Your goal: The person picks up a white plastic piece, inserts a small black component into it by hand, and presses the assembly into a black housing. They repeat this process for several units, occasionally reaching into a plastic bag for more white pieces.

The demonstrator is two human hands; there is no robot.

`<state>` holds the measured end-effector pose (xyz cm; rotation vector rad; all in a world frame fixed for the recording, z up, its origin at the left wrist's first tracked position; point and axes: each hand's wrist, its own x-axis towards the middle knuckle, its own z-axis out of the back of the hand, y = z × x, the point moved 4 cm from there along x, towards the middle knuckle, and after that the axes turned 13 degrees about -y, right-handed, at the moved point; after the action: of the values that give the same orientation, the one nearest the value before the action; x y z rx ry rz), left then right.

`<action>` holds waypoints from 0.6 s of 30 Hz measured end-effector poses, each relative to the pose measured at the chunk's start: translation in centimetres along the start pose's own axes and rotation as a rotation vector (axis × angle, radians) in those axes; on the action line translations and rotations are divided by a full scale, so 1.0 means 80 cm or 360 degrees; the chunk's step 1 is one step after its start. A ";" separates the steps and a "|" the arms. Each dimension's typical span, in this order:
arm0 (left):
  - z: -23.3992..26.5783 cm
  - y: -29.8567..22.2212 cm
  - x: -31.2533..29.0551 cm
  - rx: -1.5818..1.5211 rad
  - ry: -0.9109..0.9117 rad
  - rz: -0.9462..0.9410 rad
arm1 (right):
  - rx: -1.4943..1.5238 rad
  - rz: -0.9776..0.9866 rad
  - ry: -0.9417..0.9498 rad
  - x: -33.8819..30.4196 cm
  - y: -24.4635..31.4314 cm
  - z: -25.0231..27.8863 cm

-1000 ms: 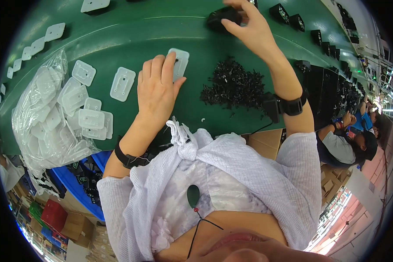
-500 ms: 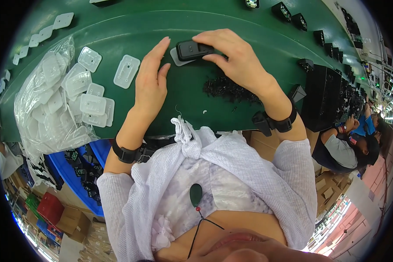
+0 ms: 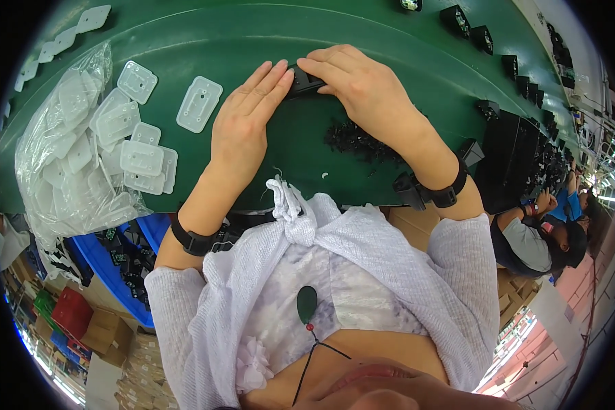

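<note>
A small black plastic case (image 3: pixel 303 82) lies on the green bench between my two hands, with only its middle part showing. My left hand (image 3: pixel 244 123) has its fingers together, and their tips press on the case's left end. From the other side, my right hand (image 3: pixel 363 85) grips the right end with thumb and fingers. Whatever lies under the case is hidden. A heap of tiny black parts (image 3: pixel 363 142) sits beside my right wrist. Left of my left hand lies a single translucent white plastic plate (image 3: pixel 199 104), rounded at the corners.
A clear plastic bag (image 3: pixel 51 160) spills several similar white plates at the left. Below the bench edge stands a blue bin (image 3: pixel 108 263) of black parts. On the right are a large black box (image 3: pixel 504 160) and a row of black housings (image 3: pixel 482 39). A co-worker (image 3: pixel 529 239) sits beyond.
My left hand has moved right and closed onto the case, which my right hand was holding alone. The white plate that showed under the case is now hidden.
</note>
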<state>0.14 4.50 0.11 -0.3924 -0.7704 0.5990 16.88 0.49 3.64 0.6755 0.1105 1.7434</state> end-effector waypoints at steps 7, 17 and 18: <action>0.001 -0.011 -0.004 0.0221 0.0051 -0.0111 | -0.0260 0.0155 -0.0210 -0.012 0.009 -0.008; -0.017 -0.029 -0.002 0.0486 0.0017 -0.0162 | 0.0235 -0.0106 -0.0136 -0.001 -0.019 -0.006; -0.019 -0.027 0.002 0.0520 -0.0020 -0.0142 | 0.0365 -0.0173 -0.0029 0.006 -0.031 -0.006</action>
<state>2.12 2.78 0.36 -0.0537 -0.6840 0.6315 18.73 1.75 2.40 0.8368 0.3325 1.6339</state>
